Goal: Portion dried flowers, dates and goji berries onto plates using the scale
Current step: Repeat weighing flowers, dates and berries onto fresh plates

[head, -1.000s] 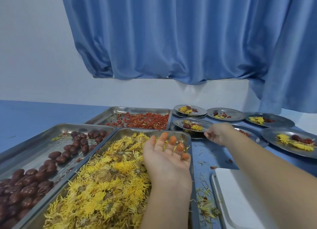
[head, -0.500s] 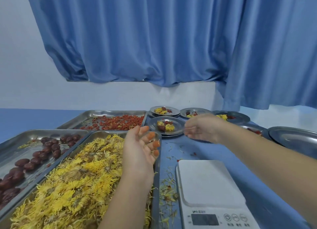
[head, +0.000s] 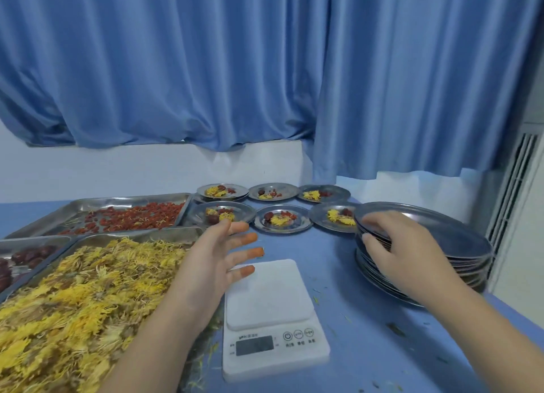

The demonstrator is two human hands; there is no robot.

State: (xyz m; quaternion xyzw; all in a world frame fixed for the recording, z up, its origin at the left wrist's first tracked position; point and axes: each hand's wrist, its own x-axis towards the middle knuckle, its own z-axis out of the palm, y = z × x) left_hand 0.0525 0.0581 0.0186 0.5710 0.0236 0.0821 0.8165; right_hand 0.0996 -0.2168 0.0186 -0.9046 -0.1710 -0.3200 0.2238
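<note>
Right now my right hand (head: 409, 251) is at the stack of plates (head: 471, 263), which sits on the table (head: 338, 275) to the right of the scale (head: 270, 292). My fingers (head: 379, 225) curl over the near rim of the top plate (head: 441, 230) and my thumb (head: 372, 242) presses the edge just below, so the rim is pinched between them. I can't tell whether the thumb has caught one rim or several. My left hand (head: 212, 263) hovers with its fingers spread and nothing in it, over the gap between the dried flowers (head: 88, 289) and the scale, whose white platform is bare.

The plate looks like thin pressed steel. I expect it to be light, stiff and hard to damage, but smooth, and likely to cling to the one nested under it. The rim is the only real hold, so I'd tip the near edge up first to free it, then carry it level and set it centred on the platform.

The flowers look feather-light and brittle, and they shed petals, so they want a loose pinch. The dates (head: 29, 255) seem firm enough to take singly. The goji berries (head: 135, 219) are small, best taken a few at a time. Filled plates (head: 262, 223) wait behind the scale.
</note>
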